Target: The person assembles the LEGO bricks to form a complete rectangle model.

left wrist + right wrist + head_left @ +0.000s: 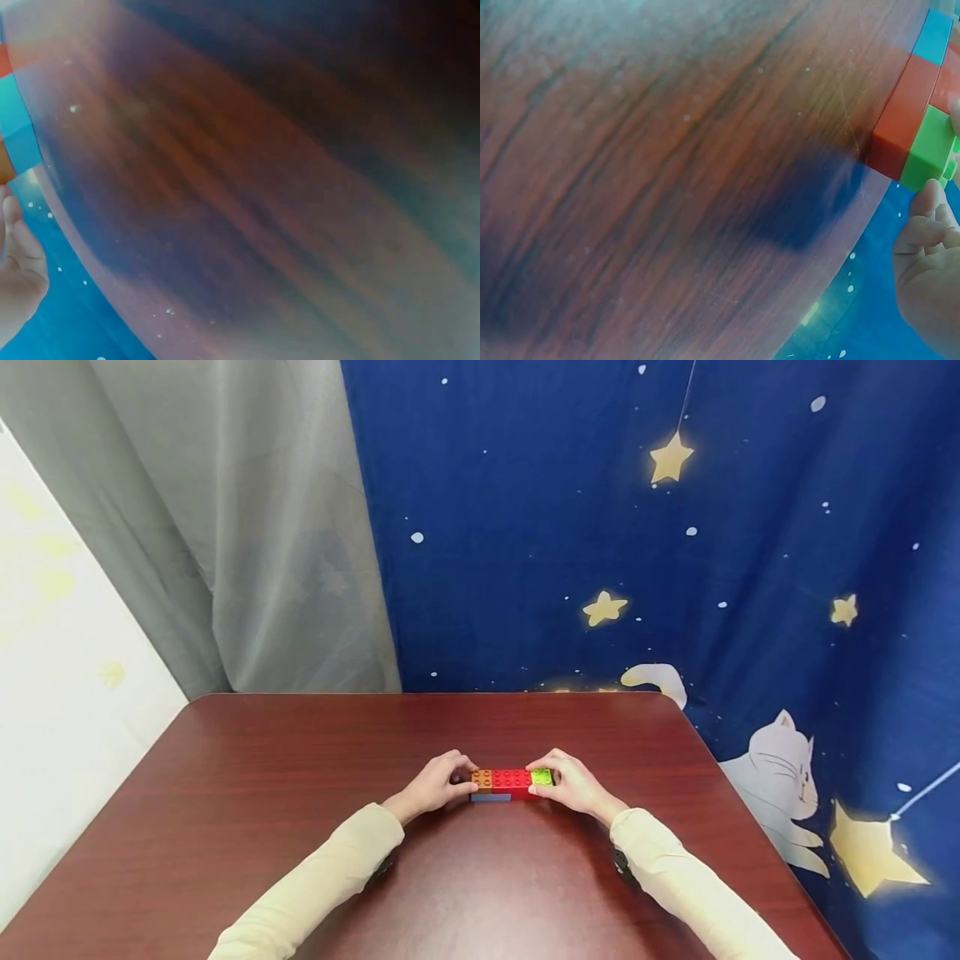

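Note:
A short row of toy building bricks lies on the brown table, two layers high. Its upper layer has an orange brick (482, 779) at the left, a red brick (512, 778) in the middle and a light green brick (541, 777) at the right. Below them sit a blue brick (491, 797) and another red brick (904, 112). My left hand (433, 787) pinches the orange end between thumb and fingers. At the other end, my right hand (576, 785) grips the green brick the same way. The left wrist view catches only the blue brick's side (19, 127) and part of the hand.
The brown wooden table (300, 760) spreads around the bricks, its far edge a short way beyond the hands. Behind it hang a grey curtain (292, 527) and a blue curtain (525, 527) printed with stars and a cat. A white surface (60, 693) is at the left.

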Demonstrator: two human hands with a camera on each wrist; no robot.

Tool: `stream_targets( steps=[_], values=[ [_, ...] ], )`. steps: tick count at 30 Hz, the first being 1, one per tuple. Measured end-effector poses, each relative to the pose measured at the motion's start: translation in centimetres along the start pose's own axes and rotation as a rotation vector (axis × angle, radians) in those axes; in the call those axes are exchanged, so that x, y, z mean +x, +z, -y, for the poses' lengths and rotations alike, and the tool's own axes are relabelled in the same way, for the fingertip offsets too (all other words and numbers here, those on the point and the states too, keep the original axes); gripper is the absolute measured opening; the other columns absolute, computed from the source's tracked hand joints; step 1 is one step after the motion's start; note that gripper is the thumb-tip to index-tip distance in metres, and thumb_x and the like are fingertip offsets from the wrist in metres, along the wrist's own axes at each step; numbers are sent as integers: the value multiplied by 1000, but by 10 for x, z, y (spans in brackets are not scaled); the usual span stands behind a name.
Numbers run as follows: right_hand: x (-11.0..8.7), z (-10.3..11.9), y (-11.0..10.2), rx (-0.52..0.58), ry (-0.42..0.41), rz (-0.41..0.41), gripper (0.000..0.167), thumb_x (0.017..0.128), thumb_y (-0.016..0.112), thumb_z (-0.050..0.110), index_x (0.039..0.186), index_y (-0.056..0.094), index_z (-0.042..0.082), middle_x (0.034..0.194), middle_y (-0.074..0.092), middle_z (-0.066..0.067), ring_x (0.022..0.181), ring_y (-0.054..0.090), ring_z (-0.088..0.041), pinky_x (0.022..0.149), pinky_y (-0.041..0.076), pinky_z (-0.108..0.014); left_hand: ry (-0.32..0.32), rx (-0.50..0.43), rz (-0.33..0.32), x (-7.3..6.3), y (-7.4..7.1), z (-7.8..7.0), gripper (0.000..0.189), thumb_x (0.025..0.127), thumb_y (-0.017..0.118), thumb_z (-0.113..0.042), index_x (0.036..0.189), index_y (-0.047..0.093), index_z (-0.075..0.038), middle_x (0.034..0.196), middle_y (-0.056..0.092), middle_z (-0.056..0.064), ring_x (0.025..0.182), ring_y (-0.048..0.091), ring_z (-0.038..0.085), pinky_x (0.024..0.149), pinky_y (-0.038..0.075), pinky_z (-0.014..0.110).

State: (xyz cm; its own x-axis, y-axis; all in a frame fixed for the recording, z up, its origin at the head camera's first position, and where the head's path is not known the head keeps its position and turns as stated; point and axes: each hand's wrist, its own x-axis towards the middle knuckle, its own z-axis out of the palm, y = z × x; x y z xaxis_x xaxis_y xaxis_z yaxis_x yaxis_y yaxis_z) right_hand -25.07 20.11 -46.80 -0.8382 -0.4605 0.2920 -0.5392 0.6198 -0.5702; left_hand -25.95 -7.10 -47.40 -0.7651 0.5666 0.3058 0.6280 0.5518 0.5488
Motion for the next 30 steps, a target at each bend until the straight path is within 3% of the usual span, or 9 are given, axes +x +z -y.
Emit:
stream_targets(
  steps=[4, 10, 20, 30],
  values=[
    [0, -1, -1, 3, -13, 18, 36, 72, 74, 27, 104, 64, 13, 82, 52, 4, 60, 44, -13, 52, 38, -22, -25, 35, 13, -1, -1, -1, 24, 78, 68, -24, 95, 62, -9, 82, 52, 0, 70, 50, 12, 63, 42, 25],
    [-8, -7, -6, 12, -2, -2, 37, 70, 75, 23, 103, 63, 9, 83, 55, 3, 56, 42, -10, 50, 37, -23, -119, -36, 59, -4, -1, -4, 24, 80, 66, -24, 99, 60, -11, 81, 58, -3, 70, 53, 8, 63, 44, 24],
    [-17, -11, -4, 58, 48, -12, 34, 73, 73, 22, 103, 63, 10, 84, 57, 2, 53, 42, -9, 48, 37, -23, -115, -86, 50, -7, 0, -5, 24, 80, 65, -22, 100, 60, -9, 78, 58, -4, 67, 53, 8, 61, 43, 24],
    [-18, -12, -2, 67, 79, 1, 35, 72, 74, 22, 103, 62, 11, 86, 59, 2, 53, 42, -10, 47, 37, -23, -103, -57, 70, -8, -1, -6, 23, 81, 64, -23, 100, 58, -11, 79, 59, -4, 67, 54, 7, 62, 44, 25]
  ],
)
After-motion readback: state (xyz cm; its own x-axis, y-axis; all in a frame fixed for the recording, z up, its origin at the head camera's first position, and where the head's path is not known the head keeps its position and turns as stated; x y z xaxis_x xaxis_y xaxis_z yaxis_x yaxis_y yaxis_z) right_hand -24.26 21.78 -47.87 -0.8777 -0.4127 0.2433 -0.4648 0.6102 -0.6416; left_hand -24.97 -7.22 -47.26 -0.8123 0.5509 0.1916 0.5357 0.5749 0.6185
